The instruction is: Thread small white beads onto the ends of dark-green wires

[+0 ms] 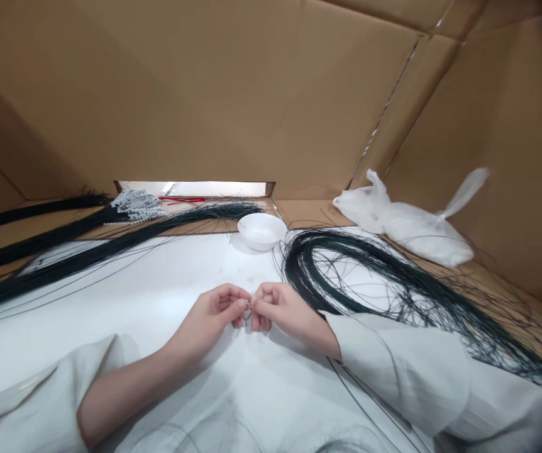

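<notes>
My left hand (pixel 221 308) and my right hand (pixel 278 308) meet over the white tabletop (pixel 190 277). Thumb and fingers of each are pinched together, fingertips almost touching. Between them is something tiny and dark, too small and too covered by the fingers to name. Just beyond the hands stands a shallow white bowl (pixel 262 233); what lies in it cannot be made out. Close to my right hand, a looped bundle of dark green strands (pixel 346 239) curves across the table and passes behind my right sleeve.
A long straight bundle of dark strands (pixel 110 251) lies to the left. Behind it, another bundle ends in a cluster of white beaded pieces (pixel 138 206). Knotted white plastic bags (pixel 422 226) rest at the right back. Cardboard walls (pixel 205 94) enclose the table, with a low slot in the back.
</notes>
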Demonstrator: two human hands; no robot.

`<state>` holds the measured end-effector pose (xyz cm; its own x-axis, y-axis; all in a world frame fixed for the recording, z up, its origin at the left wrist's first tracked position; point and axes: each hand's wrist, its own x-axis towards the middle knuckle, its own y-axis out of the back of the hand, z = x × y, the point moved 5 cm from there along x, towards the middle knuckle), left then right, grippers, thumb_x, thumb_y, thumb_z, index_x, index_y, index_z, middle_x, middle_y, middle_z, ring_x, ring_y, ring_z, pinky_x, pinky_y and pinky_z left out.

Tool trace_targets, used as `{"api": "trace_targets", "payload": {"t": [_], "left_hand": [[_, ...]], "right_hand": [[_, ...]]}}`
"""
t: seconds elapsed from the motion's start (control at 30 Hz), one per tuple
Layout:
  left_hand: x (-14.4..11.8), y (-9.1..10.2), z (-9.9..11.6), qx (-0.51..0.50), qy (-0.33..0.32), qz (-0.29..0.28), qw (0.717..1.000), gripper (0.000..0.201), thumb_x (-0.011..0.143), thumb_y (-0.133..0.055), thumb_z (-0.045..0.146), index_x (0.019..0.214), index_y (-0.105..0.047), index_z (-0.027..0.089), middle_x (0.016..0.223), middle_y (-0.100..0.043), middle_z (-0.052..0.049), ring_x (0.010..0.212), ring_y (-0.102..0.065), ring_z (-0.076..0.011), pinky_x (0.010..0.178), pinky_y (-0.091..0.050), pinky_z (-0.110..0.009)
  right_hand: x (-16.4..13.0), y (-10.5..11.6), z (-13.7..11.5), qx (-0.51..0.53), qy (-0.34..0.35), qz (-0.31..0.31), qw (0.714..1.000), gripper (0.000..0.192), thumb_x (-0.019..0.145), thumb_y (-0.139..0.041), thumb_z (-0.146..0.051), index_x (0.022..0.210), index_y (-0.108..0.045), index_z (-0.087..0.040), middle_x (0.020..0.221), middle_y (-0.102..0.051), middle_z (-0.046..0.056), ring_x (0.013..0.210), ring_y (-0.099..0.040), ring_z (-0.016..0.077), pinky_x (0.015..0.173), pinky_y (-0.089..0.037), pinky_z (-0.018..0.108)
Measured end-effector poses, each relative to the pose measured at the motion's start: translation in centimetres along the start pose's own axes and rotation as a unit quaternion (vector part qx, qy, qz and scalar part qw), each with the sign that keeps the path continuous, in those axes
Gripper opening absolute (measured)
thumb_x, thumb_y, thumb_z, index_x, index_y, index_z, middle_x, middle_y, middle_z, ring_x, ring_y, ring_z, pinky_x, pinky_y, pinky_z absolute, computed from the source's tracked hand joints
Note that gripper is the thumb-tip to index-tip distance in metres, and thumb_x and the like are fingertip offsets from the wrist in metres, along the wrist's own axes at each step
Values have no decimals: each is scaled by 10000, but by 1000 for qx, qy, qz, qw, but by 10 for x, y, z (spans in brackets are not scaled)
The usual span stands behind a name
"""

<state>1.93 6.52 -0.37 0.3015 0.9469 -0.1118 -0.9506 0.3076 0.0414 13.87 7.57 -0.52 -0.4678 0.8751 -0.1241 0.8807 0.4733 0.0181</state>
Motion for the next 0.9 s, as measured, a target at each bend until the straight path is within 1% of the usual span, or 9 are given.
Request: {"api": "trace_targets", "payload": {"t": [0.13, 0.47, 0.7, 0.9], "left_hand": [[1, -1, -1, -1, 6, -5, 1000, 152, 766, -550, 273, 823, -575, 134, 665, -581, -11, 609, -504, -112, 610, -389, -237], [1, 0, -3, 4, 7, 7, 1000, 158, 759, -557, 281, 806, -578, 131, 650, -579, -14, 594, -498, -113, 599, -389, -241], [2, 0, -1, 9, 10, 3, 1000, 144, 764, -557, 266, 803, -573, 128, 642, -574, -6, 591, -490, -106, 602, -382, -235], [3, 2, -4, 8, 9, -1, 1000, 154, 761, -563, 272, 807, -586, 127, 637, -571, -2, 584, -487, -103, 600, -379, -237]], "right_hand": [[0, 0, 2, 0, -4, 0, 1000, 98, 735, -513, -190, 657, -480, -142, 506, -589, -1, 434, -492, 60, 459, -394, 173], [0, 0, 1, -5, 2, 2, 1000, 76, 718, -502, -177, 652, -481, -145, 500, -593, -1, 438, -490, 65, 456, -386, 176], [-2, -1, -1, -2, -2, 8, 1000, 65, 710, -500, -151, 648, -478, -148, 494, -590, -9, 440, -495, 65, 465, -391, 175], [-1, -1, 0, 1, -6, 6, 1000, 74, 716, -488, -134, 650, -459, -153, 482, -596, -6, 439, -504, 73, 471, -395, 183]]}}
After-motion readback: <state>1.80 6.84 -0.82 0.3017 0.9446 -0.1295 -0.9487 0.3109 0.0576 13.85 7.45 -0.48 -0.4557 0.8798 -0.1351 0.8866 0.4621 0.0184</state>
